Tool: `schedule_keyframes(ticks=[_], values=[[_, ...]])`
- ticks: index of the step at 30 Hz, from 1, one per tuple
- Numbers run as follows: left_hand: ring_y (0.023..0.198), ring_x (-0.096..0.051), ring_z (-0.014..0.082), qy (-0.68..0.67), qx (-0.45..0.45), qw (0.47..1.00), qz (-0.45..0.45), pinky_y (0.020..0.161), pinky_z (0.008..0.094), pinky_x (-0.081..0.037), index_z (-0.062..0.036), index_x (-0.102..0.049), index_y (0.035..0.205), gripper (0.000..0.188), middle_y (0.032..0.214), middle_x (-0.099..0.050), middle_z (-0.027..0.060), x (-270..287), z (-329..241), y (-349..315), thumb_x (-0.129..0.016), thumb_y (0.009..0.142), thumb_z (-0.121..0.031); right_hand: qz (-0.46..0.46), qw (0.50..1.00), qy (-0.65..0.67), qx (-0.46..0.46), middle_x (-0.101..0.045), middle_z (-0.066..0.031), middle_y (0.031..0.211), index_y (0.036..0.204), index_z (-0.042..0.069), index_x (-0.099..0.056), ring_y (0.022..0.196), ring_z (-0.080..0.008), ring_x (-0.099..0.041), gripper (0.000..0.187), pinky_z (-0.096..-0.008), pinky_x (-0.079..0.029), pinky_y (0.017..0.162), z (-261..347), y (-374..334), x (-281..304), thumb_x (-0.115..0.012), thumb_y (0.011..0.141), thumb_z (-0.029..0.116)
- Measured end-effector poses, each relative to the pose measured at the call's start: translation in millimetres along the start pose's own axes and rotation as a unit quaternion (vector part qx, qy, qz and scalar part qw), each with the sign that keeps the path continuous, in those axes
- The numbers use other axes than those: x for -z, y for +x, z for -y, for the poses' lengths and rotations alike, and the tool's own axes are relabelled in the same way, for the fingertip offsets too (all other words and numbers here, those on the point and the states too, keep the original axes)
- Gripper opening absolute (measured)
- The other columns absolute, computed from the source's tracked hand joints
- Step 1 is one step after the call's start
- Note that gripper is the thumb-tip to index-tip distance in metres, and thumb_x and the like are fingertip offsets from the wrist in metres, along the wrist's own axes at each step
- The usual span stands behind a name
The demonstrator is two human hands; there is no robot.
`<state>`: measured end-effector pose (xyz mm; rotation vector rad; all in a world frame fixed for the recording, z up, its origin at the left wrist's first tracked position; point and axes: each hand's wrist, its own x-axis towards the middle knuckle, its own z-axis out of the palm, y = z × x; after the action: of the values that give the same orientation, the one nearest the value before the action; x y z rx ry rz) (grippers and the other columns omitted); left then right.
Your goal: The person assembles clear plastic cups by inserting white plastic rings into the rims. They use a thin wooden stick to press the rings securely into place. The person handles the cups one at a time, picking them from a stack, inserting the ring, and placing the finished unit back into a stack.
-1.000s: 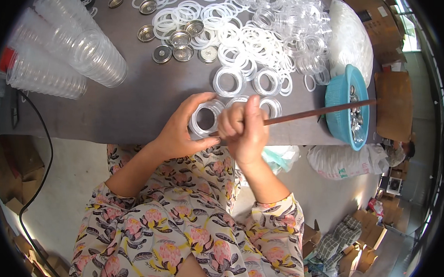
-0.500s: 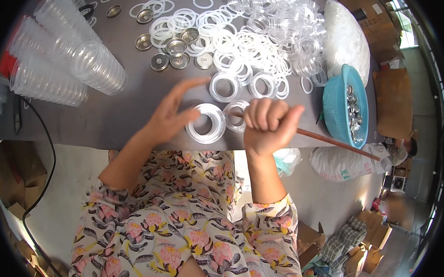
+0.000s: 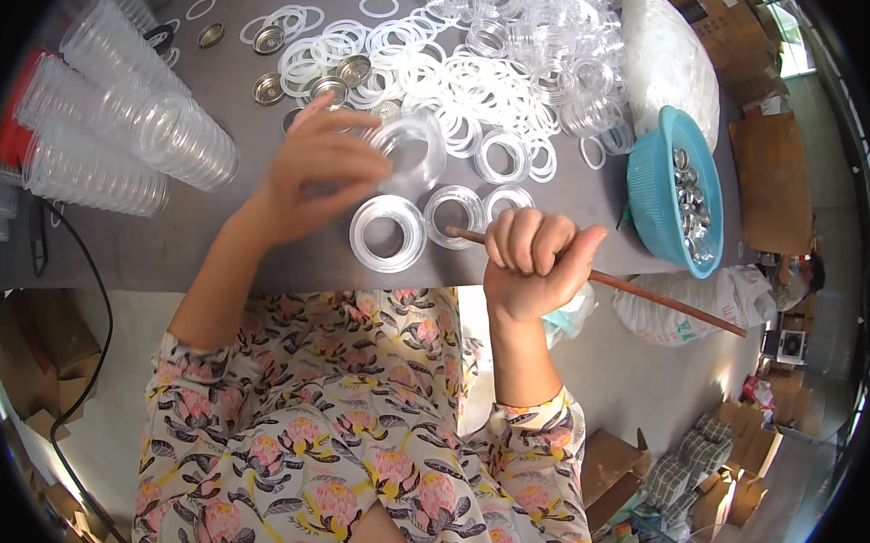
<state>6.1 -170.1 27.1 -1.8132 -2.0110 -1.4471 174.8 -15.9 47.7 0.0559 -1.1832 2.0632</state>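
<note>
My left hand (image 3: pixel 328 175), smeared by motion, has its fingers at the near-left edge of a clear plastic ring (image 3: pixel 430 165), which is blurred and tilted and appears gripped. My right hand (image 3: pixel 542 262) is closed in a fist around a thin brown stick (image 3: pixel 662 299). The stick's left tip lies over a second clear ring (image 3: pixel 431 213) on the table. Left of that lies a thicker clear ring (image 3: pixel 361 232), perhaps a stack. Another ring (image 3: pixel 502 191) sits just beyond my right fist. Farther back are a clear ring (image 3: pixel 484 157) and a pile of flat white rings (image 3: pixel 491 90).
Stacks of clear cups (image 3: pixel 99 174) stand at left. Several metal lids (image 3: pixel 267 89) lie beyond my left hand. A heap of clear plastic rings (image 3: pixel 562 39), a white bag (image 3: pixel 669 68) and a blue basket (image 3: pixel 653 179) of metal pieces fill the right side.
My left hand has moved up and away from the table's front edge, and the clear ring beside it has shifted and tilted. My right hand keeps its hold on the stick.
</note>
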Motion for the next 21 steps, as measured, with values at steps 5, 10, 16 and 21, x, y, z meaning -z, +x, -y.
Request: schedule_keyframes(ticks=[5,10,16,21], values=[[0.106,-0.054,0.0215,0.078,-0.035,0.977,0.193,0.108,0.0543,-0.017,-0.0128,-0.066,0.083,0.013,0.091,-0.064,-0.0029,10.4,-44.4,-24.2,-0.068,0.071,-0.011,0.016,0.999,0.029,0.007,-0.026,0.0033,0.045,0.049,0.015,-0.025,0.041,-0.0093,-0.018,0.058,-0.0233,-0.015,0.038,3.6,4.9,-9.6,-0.021,0.097,0.047],[0.113,-0.049,0.0227,0.035,-0.003,0.991,0.132,0.107,0.0478,-0.022,-0.0081,-0.057,0.108,0.045,0.114,-0.055,0.0048,3.4,-42.3,-29.1,-0.074,0.067,-0.016,0.043,0.997,0.036,-0.059,-0.026,0.0031,0.044,0.049,0.014,-0.025,0.041,-0.0097,-0.019,0.059,-0.0234,-0.015,0.038,-2.1,0.4,-28.7,-0.02,0.097,0.048],[0.115,-0.045,0.0246,-0.25,0.216,0.943,-0.023,0.099,0.0353,-0.034,-0.0013,-0.033,0.131,0.084,0.127,-0.042,0.0152,-50.8,-39.3,-52.0,-0.078,0.062,-0.014,0.051,0.982,0.071,-0.168,-0.027,0.0019,0.046,0.05,0.013,-0.026,0.042,-0.0104,-0.018,0.058,-0.0244,-0.018,0.039,-27.6,-12.8,-41.1,-0.019,0.098,0.045],[0.116,-0.044,0.0226,-0.328,0.223,0.917,-0.037,0.098,0.0346,-0.035,-0.0009,-0.033,0.131,0.08,0.125,-0.043,0.0132,-55.6,-38.4,-54.6,-0.076,0.064,-0.01,0.066,0.991,-0.024,-0.111,-0.028,0.0006,0.046,0.05,0.011,-0.027,0.042,-0.0109,-0.021,0.057,-0.025,-0.019,0.04,-49.5,12.1,-49.7,-0.022,0.099,0.041]])
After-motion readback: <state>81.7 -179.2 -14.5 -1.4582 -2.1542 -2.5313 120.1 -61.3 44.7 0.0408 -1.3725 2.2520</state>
